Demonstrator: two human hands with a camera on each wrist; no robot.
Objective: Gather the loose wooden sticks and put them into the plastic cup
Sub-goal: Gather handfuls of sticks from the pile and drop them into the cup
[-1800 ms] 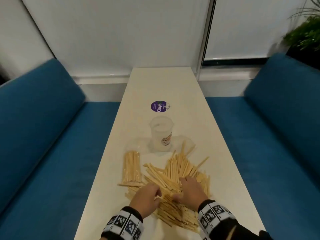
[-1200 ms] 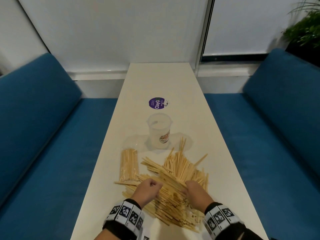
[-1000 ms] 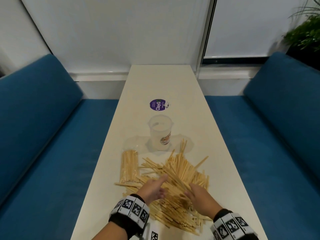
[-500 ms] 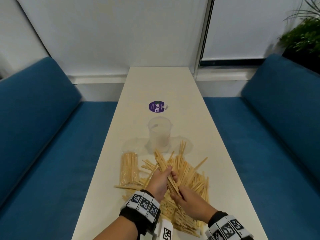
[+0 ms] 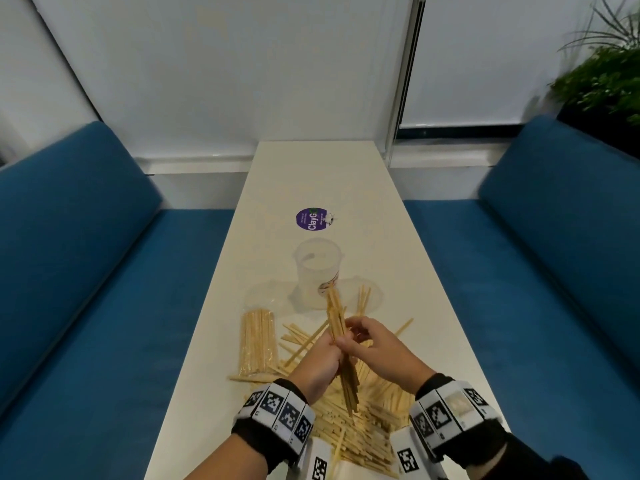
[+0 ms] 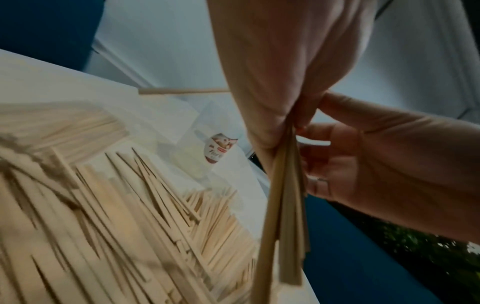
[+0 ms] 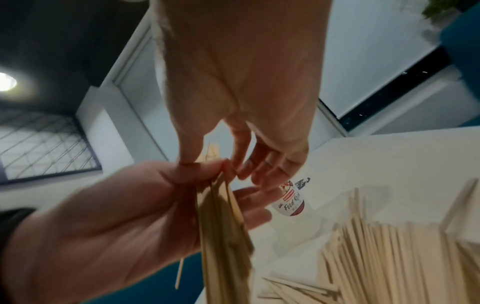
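My left hand grips a bundle of wooden sticks nearly upright above the loose stick pile. From the right, my right hand pinches the same bundle with thumb and fingers. The clear plastic cup stands upright just beyond the bundle's top end and looks empty. In the left wrist view the bundle hangs below my left hand, with the right hand beside it. The right wrist view shows both hands on the bundle and the cup's label behind.
A neat pack of sticks in clear wrap lies left of the pile. A purple round sticker sits beyond the cup on the long white table. Blue sofas flank the table on both sides.
Both hands left the pile and rose with a handful of sticks. The bundle has turned from slanted to nearly upright, and my right hand has come in against it.
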